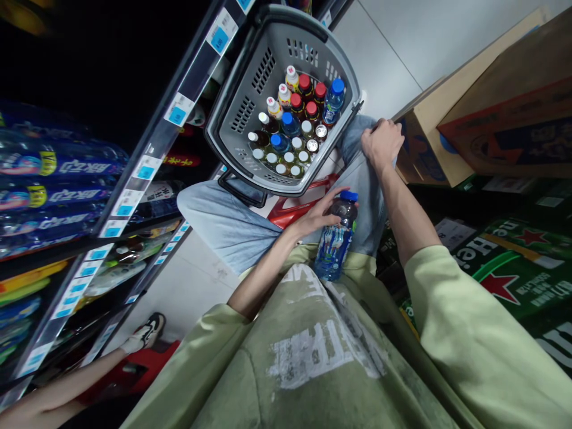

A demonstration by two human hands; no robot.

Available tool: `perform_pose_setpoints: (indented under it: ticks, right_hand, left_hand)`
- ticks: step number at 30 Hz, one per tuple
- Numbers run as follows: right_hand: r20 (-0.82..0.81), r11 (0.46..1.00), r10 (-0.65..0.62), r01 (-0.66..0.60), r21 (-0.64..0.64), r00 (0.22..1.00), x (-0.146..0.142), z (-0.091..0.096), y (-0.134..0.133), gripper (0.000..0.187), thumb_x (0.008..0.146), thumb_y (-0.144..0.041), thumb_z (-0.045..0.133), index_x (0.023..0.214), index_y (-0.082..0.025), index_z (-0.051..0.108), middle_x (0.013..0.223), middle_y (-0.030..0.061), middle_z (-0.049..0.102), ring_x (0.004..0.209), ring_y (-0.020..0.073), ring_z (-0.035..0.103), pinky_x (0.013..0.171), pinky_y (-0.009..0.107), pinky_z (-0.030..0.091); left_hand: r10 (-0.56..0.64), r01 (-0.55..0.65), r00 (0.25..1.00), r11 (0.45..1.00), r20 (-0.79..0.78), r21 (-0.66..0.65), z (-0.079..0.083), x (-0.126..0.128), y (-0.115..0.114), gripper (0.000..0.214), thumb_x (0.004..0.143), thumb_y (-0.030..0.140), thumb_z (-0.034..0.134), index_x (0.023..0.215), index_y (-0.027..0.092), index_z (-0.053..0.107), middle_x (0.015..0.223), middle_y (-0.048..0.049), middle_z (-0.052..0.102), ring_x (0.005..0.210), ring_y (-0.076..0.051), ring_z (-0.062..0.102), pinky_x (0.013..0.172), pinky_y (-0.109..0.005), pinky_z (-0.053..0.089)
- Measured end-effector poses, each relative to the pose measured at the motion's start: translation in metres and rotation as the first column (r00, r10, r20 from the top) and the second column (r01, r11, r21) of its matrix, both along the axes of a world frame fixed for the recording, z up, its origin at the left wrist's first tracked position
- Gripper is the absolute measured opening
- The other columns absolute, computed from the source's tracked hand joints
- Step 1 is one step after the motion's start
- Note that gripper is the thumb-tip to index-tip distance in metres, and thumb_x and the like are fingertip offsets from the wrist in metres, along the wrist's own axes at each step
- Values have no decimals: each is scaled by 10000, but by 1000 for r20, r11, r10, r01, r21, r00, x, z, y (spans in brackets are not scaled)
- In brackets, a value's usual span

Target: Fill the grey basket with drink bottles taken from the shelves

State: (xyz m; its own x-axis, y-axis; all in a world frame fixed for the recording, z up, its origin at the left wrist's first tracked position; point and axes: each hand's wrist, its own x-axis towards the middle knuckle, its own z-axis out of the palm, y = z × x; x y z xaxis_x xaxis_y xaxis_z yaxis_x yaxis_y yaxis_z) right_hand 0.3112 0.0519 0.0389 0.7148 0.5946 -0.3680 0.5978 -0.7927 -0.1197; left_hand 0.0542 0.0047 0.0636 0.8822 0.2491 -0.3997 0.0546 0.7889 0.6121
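Note:
My left hand (313, 221) is closed around the upper part of a blue-labelled drink bottle (333, 244) with a blue cap, which stands slightly tilted against my lap. My right hand (383, 143) rests on my jeans-covered knee beside a cardboard box, its fingers curled; whatever they may hold is hidden. In front of my knees stands a grey plastic shopping basket (250, 71) with several bottles and cans inside. Among them are blue-capped bottles (334, 101), red-capped bottles (297, 104), white-capped bottles (273, 107) and silver-topped cans (313, 145).
Shelves with blue price tags (145, 171) and packs of bottles (53, 173) run along the left. Cardboard boxes (447, 119) and green beer cartons (500, 280) are stacked at right. A red plastic stool (304, 202) shows beneath the basket. Another person's arm (67, 390) and shoe (152, 330) appear lower left.

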Motion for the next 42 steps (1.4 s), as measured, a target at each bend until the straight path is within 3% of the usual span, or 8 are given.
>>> perform_pose_setpoints:
  ticks: [3,8,12,19,24,28,35,42]
  right_hand:
    - [-5,1000,0,0,-4,1000,0,0,0,424,1053,-242,433,1342,-42,670,1437,263,646,1387,383,436,1100,529,355]
    - [-32,1000,5,-5,-10,999,0,3,0,428,1057,-226,445,1360,6,639,1461,267,623,1376,349,432,1107,518,340]
    - [-7,1000,-10,10,5,1000,-1,4,0,430,1027,-238,491,1341,-21,689,1424,241,666,1337,331,475,1081,491,373]
    - [41,1000,-10,11,-19,999,-4,8,-1,436,1016,-264,512,1323,-53,738,1397,215,706,1288,307,532,1041,454,419]
    - [64,1000,-13,14,-22,998,-5,5,0,426,1018,-270,532,1318,-67,756,1378,215,720,1272,302,544,1029,454,421]
    - [73,1000,-1,3,-20,997,-5,5,-1,424,1035,-260,517,1321,-46,745,1376,250,702,1252,302,528,1012,459,411]
    - [75,999,17,-14,-39,997,-8,6,-3,427,1037,-266,511,1325,-59,749,1318,274,697,1223,317,530,961,451,403]
    - [109,999,28,-25,-33,994,-8,1,-6,440,1019,-294,527,1310,-71,770,1263,263,728,1210,324,564,912,440,411]
  left_hand:
    - [1,-1,999,1000,34,-10,-4,-5,-2,1050,742,462,958,1660,252,494,1404,-194,735,1194,-396,770,968,-433,612]
    - [107,-103,994,982,-20,157,-16,-18,-12,1130,660,403,1007,1658,299,486,1427,-140,714,1242,-361,739,1035,-448,604]
    - [178,-164,974,981,-143,105,-21,-31,-15,1214,585,433,1010,1665,310,470,1330,-97,745,1081,-344,788,954,-454,632]
    - [264,-282,945,956,-191,-76,-10,-39,-7,815,636,335,892,1423,227,707,1255,-111,789,1121,-347,784,982,-463,618]
    - [311,-343,924,932,-223,-118,-13,-39,-4,676,628,500,915,1207,182,772,1102,-118,818,1061,-342,795,904,-430,631]
    - [303,-330,905,943,-298,-44,-19,-44,1,580,671,599,908,1062,188,785,1036,-111,817,1048,-319,785,823,-366,613]
    - [342,-318,810,939,-477,133,-26,-61,22,380,620,434,879,872,180,749,876,-31,759,823,-194,688,794,-310,529]
    - [333,-197,842,922,-425,333,-11,-93,48,447,670,504,897,735,201,574,704,42,539,663,-127,507,644,-265,383]
